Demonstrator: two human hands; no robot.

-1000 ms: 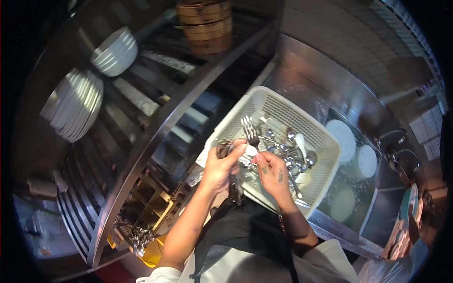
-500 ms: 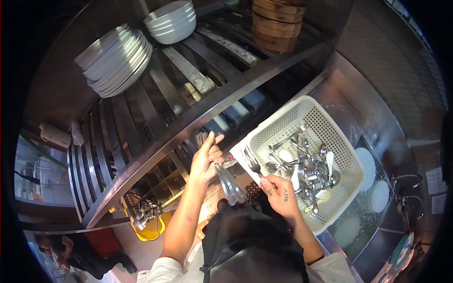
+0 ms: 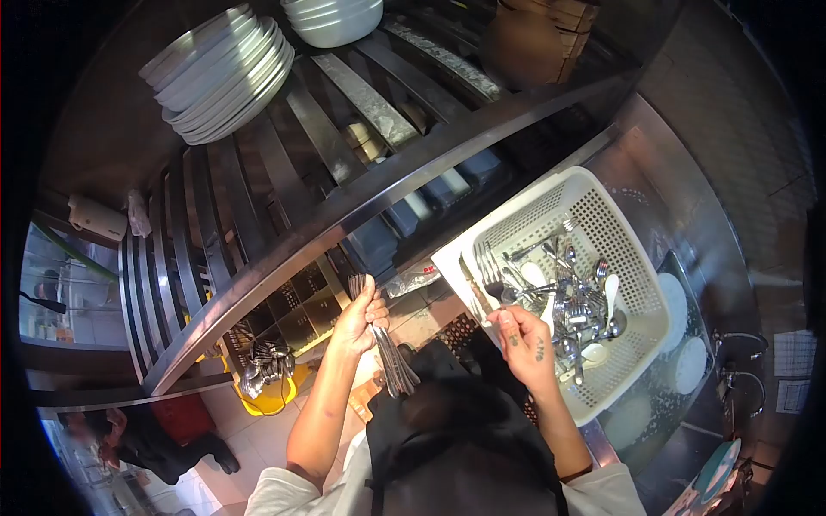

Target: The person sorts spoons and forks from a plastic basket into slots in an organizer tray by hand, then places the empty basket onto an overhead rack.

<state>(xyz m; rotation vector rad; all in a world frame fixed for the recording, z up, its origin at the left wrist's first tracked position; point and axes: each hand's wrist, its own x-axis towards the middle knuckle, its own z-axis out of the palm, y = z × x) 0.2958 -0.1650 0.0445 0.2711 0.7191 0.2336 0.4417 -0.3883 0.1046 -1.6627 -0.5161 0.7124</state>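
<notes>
My left hand [image 3: 358,320] is closed around a bundle of forks [image 3: 394,368], with the handle ends pointing down toward the dark apron. To the right, my right hand [image 3: 525,337] pinches a fork [image 3: 491,275], tines up, over the near-left edge of a white perforated basket [image 3: 638,297]. A slim, dark-edged piece [image 3: 475,292] shows beside that fork; whether it is held too I cannot tell. Inside the basket lies a loose heap of spoons and other cutlery [image 3: 575,311], among it several white spoons [image 3: 612,294].
White plates [image 3: 680,301] lie in a sudsy sink [image 3: 632,430] under the basket. A slatted metal shelf [image 3: 413,185] bears stacked plates [image 3: 228,77] and bowls [image 3: 340,21]. Below it, more cutlery [image 3: 267,368] sits by a yellow container [image 3: 274,397]. Another person [image 3: 163,443] is at lower left.
My left hand and its bundle have moved down and slightly left. My right hand has shifted slightly right, still with a fork. The camera view has tilted a little.
</notes>
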